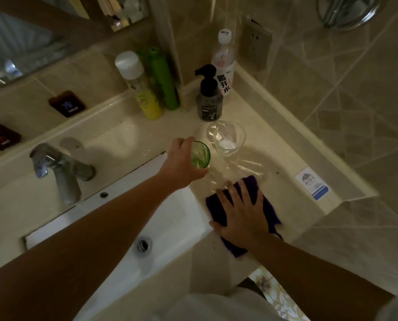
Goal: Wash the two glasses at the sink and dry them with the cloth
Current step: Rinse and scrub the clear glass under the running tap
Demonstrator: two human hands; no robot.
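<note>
A person's left hand (181, 163) wraps its fingers (188, 141) around a small green glass (201, 155) standing upright on the pale stone bench (281, 158), just right of the white sink (170, 218). The green glass is translucent, tinted bright green, with a round rim. Just beyond it, to the right of the sink, stands a clear glass (227, 137), wider, flared and colourless. The right hand (242, 214) lies flat with fingers spread on a dark purple cloth (269, 212), which lies crumpled on the bench right of the sink. A chrome tap (59, 167) stands behind the sink, and bottles (158, 84) stand at the wall.
</note>
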